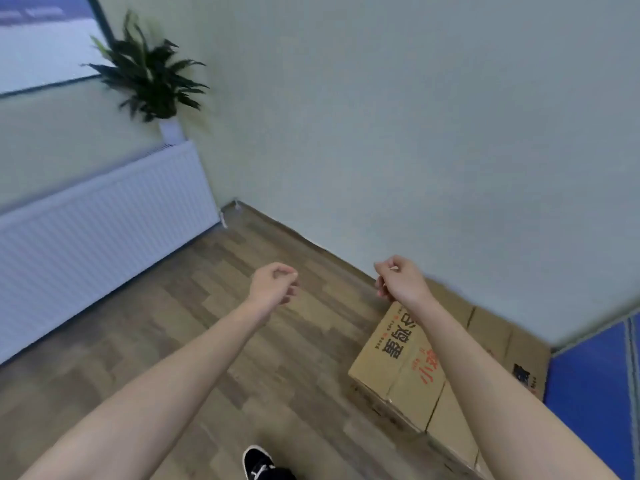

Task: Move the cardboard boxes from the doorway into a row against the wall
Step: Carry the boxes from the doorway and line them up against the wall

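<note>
A cardboard box (pixel 391 365) with black and red printed characters lies on the wooden floor against the pale wall, at the lower right. More cardboard boxes (pixel 498 336) stand behind and beside it along the same wall, partly hidden by my right forearm. My left hand (pixel 273 284) hangs in the air over the bare floor, fingers loosely curled, holding nothing. Above the near box's far corner hovers my right hand (pixel 398 282), also loosely curled and empty. Neither hand touches a box.
A white radiator (pixel 93 230) runs along the left wall, with a potted plant (pixel 152 77) above its far end. A blue panel (pixel 595 393) stands at the right edge beyond the boxes. My dark shoe (pixel 258 462) is on the wooden floor (pixel 207 341) at the bottom.
</note>
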